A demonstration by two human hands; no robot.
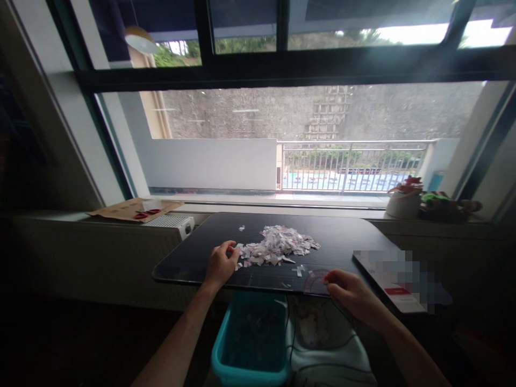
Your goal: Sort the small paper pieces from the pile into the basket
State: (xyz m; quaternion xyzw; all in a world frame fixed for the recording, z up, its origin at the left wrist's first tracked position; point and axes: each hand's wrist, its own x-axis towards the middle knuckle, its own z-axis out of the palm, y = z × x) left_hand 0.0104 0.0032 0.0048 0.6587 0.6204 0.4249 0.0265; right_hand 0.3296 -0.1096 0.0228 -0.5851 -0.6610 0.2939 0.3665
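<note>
The heap of paper scraps (280, 244) lies on the table (342, 236), above and beyond the teal tub (250, 377). The likeliest trouble, I judge, is scatter: the pieces are small, light and loosely stacked, so a sleeve of air or a brush from the left hand (221, 263), beside the heap's left end and beyond the tub, could spread them. Pieces nudged toward the tub could slip over the near edge and drop into it or miss it. The right hand (342, 290), above and to the right of the tub, could drag the clear plastic piece with purple curved markings (313, 282), which sits at the table's near edge and might be tipped off.

The heap has no front to point with. Its long axis runs left to right, across the tub's length, slanting slightly away from the tub toward the right; the lower tail is at the left.

Of the 2 hands, the right fingers look drawn together, but I cannot tell whether they pinch anything. The left fingers are curled at the scraps; whether they meet or grip 1 is unclear.
</note>
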